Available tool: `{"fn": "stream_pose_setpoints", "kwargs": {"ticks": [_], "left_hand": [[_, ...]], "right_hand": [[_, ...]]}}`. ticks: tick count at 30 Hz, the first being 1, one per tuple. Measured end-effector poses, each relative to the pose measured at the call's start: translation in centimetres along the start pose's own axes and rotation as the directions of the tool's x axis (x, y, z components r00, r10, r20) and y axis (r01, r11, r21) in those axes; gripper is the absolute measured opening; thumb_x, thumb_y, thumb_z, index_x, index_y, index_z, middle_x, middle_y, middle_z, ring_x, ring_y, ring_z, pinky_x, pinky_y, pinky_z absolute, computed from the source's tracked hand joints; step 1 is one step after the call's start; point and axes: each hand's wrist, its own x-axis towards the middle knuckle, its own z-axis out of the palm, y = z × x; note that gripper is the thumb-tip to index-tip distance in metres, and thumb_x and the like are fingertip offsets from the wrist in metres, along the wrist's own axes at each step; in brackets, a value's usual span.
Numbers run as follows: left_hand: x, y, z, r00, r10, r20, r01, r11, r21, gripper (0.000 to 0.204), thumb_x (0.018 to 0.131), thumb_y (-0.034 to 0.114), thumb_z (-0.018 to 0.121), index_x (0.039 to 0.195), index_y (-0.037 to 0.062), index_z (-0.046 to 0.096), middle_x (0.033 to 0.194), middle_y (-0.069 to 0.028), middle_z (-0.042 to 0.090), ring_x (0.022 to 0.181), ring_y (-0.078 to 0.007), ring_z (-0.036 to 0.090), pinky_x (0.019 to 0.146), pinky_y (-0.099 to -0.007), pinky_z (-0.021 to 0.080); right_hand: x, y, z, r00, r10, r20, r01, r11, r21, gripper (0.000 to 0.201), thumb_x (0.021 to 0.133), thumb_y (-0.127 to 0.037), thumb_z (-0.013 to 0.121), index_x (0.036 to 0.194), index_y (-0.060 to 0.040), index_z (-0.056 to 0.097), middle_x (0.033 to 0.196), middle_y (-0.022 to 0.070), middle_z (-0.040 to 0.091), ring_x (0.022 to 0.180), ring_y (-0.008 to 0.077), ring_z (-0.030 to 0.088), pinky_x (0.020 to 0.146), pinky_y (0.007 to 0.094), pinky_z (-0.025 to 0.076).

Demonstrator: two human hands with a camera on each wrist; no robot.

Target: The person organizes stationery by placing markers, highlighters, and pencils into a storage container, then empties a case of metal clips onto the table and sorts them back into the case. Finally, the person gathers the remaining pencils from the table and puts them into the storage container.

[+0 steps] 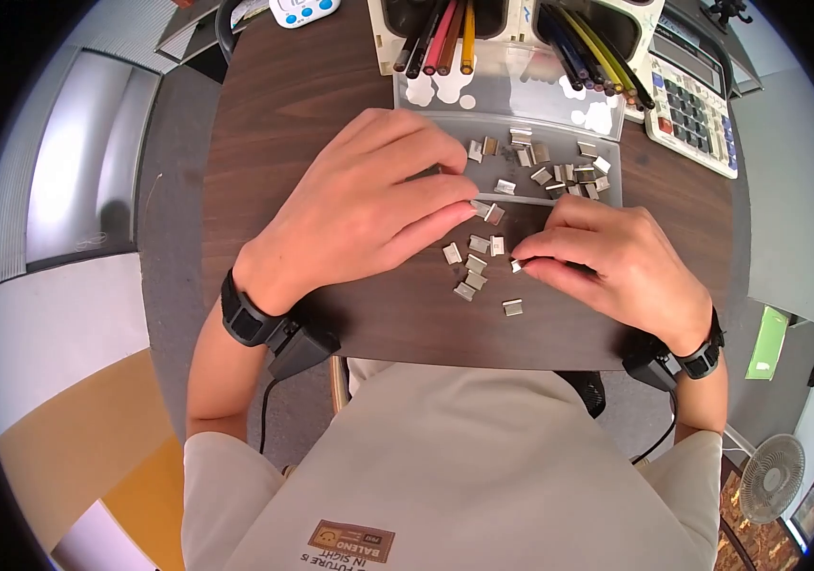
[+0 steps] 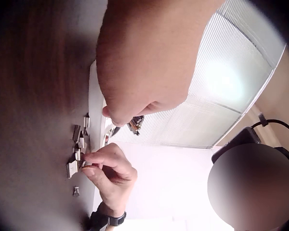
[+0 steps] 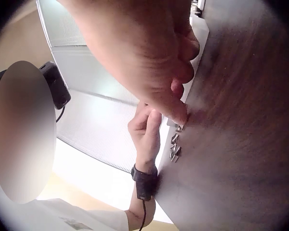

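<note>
In the head view, my right hand (image 1: 616,257) pinches a small silver metal clip (image 1: 516,266) between thumb and forefinger, just over the table. My left hand (image 1: 369,205) reaches over the near left part of a shallow clear plastic case (image 1: 445,124). Its thumb and fingertips come right up to a metal clip (image 1: 480,208) by the case's front edge; I cannot tell whether they grip it. Several loose clips (image 1: 476,263) lie on the table between the hands, and one clip (image 1: 513,307) lies apart, nearer the body. More clips (image 1: 542,174) lie inside the case.
The case's lid (image 1: 507,90), with white blotches, lies folded back behind it. Beyond stands a white organizer (image 1: 516,19) with colored pencils (image 1: 469,38). A calculator (image 1: 690,109) sits at the right and a white digital timer (image 1: 304,9) at the back left of the wooden table (image 1: 264,143).
</note>
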Motion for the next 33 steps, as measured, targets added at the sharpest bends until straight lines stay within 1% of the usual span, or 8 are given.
{"fn": "stream_pose_setpoints", "kwargs": {"ticks": [9,12,15,17,21,25,28,33], "left_hand": [[-0.3,-0.2,-0.2,0.999,0.020,-0.027,-0.020,1.000,0.020,0.019,0.082,0.011,0.084,0.099,0.0091,0.076,0.106,-0.0029,0.068,0.099,-0.0274,0.062,0.085,-0.0415,0.052],[-0.5,-0.1,-0.4,1.000,0.018,-0.015,-0.018,1.000,0.014,0.018,0.082,0.011,0.084,0.098,0.0089,0.076,0.106,-0.0030,0.068,0.098,-0.0276,0.062,0.085,-0.0414,0.052],[-0.3,0.2,-0.5,1.000,0.025,-0.009,-0.025,1.000,0.011,0.017,0.083,0.011,0.084,0.097,0.0087,0.076,0.106,-0.0029,0.068,0.098,-0.0278,0.062,0.085,-0.0413,0.052],[-0.4,0.3,-0.6,1.000,0.022,-0.012,-0.021,1.000,0.017,0.017,0.083,0.011,0.084,0.097,0.0087,0.076,0.106,-0.0028,0.068,0.097,-0.0279,0.062,0.085,-0.0412,0.052],[-0.6,-0.1,-0.6,0.999,0.021,-0.035,-0.020,1.000,0.020,0.017,0.083,0.010,0.084,0.097,0.0082,0.076,0.104,-0.0030,0.068,0.097,-0.0279,0.062,0.085,-0.0413,0.052],[-0.5,-0.1,-0.4,1.000,0.019,-0.015,-0.019,1.000,0.005,0.017,0.083,0.010,0.084,0.097,0.0078,0.076,0.104,-0.0031,0.068,0.097,-0.0279,0.062,0.083,-0.0413,0.052],[-0.2,0.1,-0.2,0.999,0.030,-0.013,-0.030,1.000,0.010,0.017,0.083,0.010,0.084,0.098,0.0078,0.075,0.104,-0.0031,0.068,0.098,-0.0277,0.062,0.083,-0.0409,0.051],[-0.2,-0.3,-0.3,1.000,0.019,-0.023,-0.019,1.000,0.010,0.017,0.083,0.010,0.084,0.098,0.0077,0.076,0.103,-0.0031,0.068,0.097,-0.0276,0.062,0.083,-0.0406,0.051]], "right_hand": [[0.2,-0.5,-0.1,0.999,0.015,0.041,-0.017,0.998,0.066,0.014,0.086,-0.003,0.082,0.097,-0.0075,0.076,0.085,0.0054,0.064,0.070,0.0233,0.065,0.060,0.0361,0.052],[0.3,-0.9,-0.6,0.998,0.042,-0.049,-0.040,0.999,0.034,0.012,0.088,-0.007,0.080,0.098,-0.0101,0.074,0.082,0.0034,0.063,0.069,0.0232,0.065,0.059,0.0360,0.052],[0.4,-0.8,-1.4,0.955,0.155,-0.253,-0.167,0.986,-0.029,0.014,0.088,-0.005,0.081,0.101,-0.0101,0.077,0.077,-0.0002,0.057,0.062,0.0148,0.056,0.055,0.0303,0.046],[0.6,-0.5,-1.5,0.866,0.249,-0.434,-0.271,0.963,0.012,0.019,0.089,-0.003,0.081,0.106,-0.0102,0.079,0.075,-0.0031,0.052,0.060,0.0078,0.047,0.053,0.0256,0.039],[0.6,-0.6,-1.7,0.839,0.268,-0.474,-0.296,0.955,0.016,0.022,0.089,-0.001,0.081,0.109,-0.0098,0.081,0.073,-0.0034,0.051,0.060,0.0058,0.045,0.053,0.0251,0.036],[0.3,-0.8,-1.9,0.855,0.240,-0.459,-0.260,0.965,0.019,0.021,0.088,-0.001,0.081,0.107,-0.0099,0.081,0.073,-0.0026,0.051,0.060,0.0069,0.045,0.053,0.0256,0.037],[0.0,-0.3,-2.0,0.956,0.061,-0.288,-0.056,0.998,0.024,0.021,0.085,-0.004,0.084,0.104,-0.0110,0.081,0.075,0.0004,0.055,0.060,0.0114,0.051,0.053,0.0271,0.041],[0.0,-0.7,-0.6,0.999,0.020,-0.036,-0.014,0.988,0.154,0.026,0.078,-0.008,0.090,0.103,-0.0109,0.082,0.074,0.0017,0.056,0.061,0.0161,0.053,0.054,0.0324,0.041]]}}
